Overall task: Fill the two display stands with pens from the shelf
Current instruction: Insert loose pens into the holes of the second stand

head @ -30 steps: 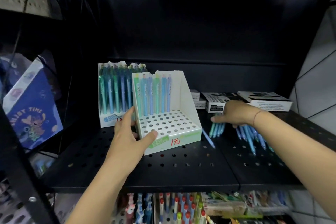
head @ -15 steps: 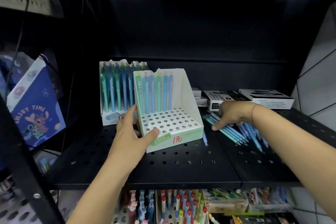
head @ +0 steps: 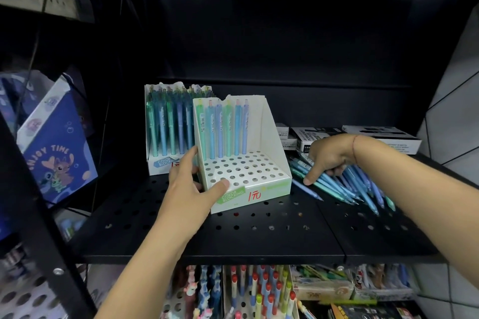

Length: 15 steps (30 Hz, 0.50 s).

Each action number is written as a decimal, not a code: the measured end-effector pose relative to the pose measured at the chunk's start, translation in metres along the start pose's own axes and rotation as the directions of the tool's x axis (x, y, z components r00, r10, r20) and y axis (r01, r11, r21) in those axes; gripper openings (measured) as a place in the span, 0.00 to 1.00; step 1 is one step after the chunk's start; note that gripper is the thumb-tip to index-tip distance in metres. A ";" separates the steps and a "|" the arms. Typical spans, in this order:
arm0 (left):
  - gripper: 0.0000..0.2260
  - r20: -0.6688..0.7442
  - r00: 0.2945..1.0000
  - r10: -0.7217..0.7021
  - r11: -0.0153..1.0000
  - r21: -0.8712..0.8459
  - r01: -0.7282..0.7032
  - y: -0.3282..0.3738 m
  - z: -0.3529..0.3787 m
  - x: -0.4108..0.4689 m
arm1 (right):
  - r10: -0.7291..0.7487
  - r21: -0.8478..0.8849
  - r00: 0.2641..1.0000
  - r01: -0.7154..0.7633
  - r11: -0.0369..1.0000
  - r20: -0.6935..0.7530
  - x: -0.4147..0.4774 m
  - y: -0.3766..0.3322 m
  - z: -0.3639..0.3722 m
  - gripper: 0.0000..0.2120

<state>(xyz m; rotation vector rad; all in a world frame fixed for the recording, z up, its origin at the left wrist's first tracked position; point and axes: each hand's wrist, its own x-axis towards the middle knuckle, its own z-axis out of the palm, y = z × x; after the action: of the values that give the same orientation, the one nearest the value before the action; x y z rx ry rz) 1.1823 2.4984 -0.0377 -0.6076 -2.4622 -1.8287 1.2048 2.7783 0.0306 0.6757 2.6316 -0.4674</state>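
Observation:
A white display stand (head: 259, 181) with a perforated top sits mid-shelf, one row of several blue and green pens standing at its back. My left hand (head: 191, 189) grips its front left corner, thumb on the top, fingers along the side. Behind it stands a second white stand (head: 166, 134), full of blue and green pens. To the right, a loose pile of blue and teal pens (head: 344, 184) lies on the black shelf (head: 259, 238). My right hand (head: 328, 158) is on that pile, fingers curled over several pens.
White and black boxes (head: 381, 137) sit at the back right of the shelf. A blue cartoon box (head: 51, 147) hangs on the rack to the left. Below the shelf stand more pen displays (head: 259, 292) with red-capped pens.
My right hand has drawn the pens in the pile together and curled down over them. My left hand has kept its grip on the front stand.

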 end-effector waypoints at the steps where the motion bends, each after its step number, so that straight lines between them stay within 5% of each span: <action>1: 0.37 -0.003 1.000 0.003 1.000 0.000 -0.003 0.001 0.000 0.000 | -0.015 0.020 1.000 0.015 1.000 0.002 0.000 0.000 0.000 0.17; 9: 0.37 -0.076 0.997 0.004 1.000 0.003 -0.003 0.005 -0.001 -0.002 | -0.201 0.348 0.964 0.251 0.903 -0.174 -0.031 0.007 -0.022 0.11; 12: 0.29 -0.254 0.939 0.232 0.973 0.067 -0.223 0.021 0.002 -0.016 | -0.378 0.499 0.878 0.477 0.723 -0.292 -0.055 -0.010 -0.023 0.11; 15: 0.20 -0.172 0.933 0.315 0.945 -0.035 -0.326 0.042 0.012 -0.032 | -0.530 0.595 0.784 0.604 0.530 -0.324 -0.077 -0.037 -0.009 0.10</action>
<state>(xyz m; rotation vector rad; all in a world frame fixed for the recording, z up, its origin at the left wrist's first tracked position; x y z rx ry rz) 1.2273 2.5099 -0.0108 -0.7748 -2.0641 -1.7541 1.2458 2.7209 0.0803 -0.0536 2.6969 -1.6953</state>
